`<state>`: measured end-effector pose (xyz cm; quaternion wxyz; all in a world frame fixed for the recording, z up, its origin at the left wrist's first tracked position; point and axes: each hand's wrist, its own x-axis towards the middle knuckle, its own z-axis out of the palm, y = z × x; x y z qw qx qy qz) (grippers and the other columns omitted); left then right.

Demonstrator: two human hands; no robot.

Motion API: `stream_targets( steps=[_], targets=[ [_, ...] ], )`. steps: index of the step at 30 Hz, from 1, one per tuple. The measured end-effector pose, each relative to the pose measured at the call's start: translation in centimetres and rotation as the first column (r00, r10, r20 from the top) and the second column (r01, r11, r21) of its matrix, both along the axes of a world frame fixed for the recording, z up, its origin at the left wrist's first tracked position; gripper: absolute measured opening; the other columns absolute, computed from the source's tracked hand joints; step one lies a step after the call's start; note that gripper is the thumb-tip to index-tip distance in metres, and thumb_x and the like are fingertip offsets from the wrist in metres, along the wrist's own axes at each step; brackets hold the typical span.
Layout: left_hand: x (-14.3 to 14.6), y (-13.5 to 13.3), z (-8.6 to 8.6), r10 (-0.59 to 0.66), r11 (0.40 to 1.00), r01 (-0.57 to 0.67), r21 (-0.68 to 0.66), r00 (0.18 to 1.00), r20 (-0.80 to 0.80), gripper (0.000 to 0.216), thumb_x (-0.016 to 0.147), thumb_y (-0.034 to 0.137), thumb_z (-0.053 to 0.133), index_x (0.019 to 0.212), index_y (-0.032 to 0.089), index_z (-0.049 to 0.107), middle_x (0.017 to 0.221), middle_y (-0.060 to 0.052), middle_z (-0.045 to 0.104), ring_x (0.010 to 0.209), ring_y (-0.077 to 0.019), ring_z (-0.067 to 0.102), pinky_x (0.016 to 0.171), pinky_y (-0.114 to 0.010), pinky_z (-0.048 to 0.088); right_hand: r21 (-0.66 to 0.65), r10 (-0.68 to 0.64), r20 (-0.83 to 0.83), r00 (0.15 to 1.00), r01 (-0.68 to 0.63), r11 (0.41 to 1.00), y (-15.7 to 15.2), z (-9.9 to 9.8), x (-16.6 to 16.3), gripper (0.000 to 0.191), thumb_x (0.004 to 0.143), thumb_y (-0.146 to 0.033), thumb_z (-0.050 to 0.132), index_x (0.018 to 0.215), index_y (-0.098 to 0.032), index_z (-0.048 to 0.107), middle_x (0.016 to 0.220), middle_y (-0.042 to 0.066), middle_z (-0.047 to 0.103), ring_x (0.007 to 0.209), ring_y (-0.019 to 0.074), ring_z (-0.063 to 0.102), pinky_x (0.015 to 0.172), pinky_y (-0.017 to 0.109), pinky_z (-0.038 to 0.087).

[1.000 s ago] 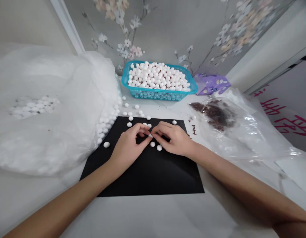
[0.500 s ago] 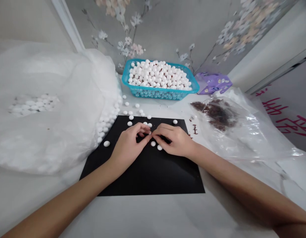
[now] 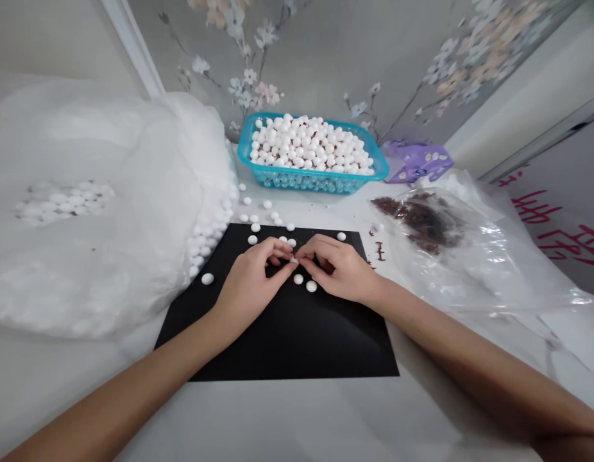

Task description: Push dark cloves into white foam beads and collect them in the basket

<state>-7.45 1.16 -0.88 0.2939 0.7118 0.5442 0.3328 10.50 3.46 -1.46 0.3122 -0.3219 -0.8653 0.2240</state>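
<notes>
Over the black mat (image 3: 282, 340), my left hand (image 3: 253, 276) pinches a small white ball (image 3: 294, 260) between thumb and fingertips. My right hand (image 3: 342, 269) meets it from the other side, its thumb and fingers pinched together at the ball. Whether a small brown piece is also between the right fingertips is hidden. Two loose white balls lie just below the fingertips, one of them a larger-looking ball (image 3: 311, 286). Other balls rest near the mat's far edge, among them a single ball (image 3: 341, 237) beyond my right hand.
A blue plastic basket (image 3: 321, 176) heaped with white balls, brown bits among them, stands at the back. On the left bulges a big translucent bag (image 3: 147, 256) of white balls. To the right lie a clear bag (image 3: 470, 269) with brown pieces, loose brown pieces (image 3: 380, 251) and a purple packet (image 3: 417, 162).
Both hands stay at the same spot with their fingertips together. Slightly more of the white ball shows between them now, and the right fingers have shifted a little.
</notes>
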Motion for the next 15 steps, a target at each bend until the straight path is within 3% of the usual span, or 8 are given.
stream_targets(
  steps=[15],
  targets=[
    [0.11, -0.03, -0.02, 0.002, 1.000, -0.003, -0.010, 1.000, -0.029, 0.012, 0.076, 0.025, 0.061, 0.087, 0.022, 0.057, 0.087, 0.002, 0.067, 0.078, -0.0143, 0.063, 0.072, -0.027, 0.049, 0.037, 0.054, 0.071, 0.996, -0.057, 0.998, 0.36, 0.01, 0.28, 0.016, 0.090, -0.016, 0.040, 0.097, -0.018, 0.055, 0.091, 0.007, 0.059, 0.081, 0.0157, 0.059, 0.071, 0.029, 0.051]
  ],
)
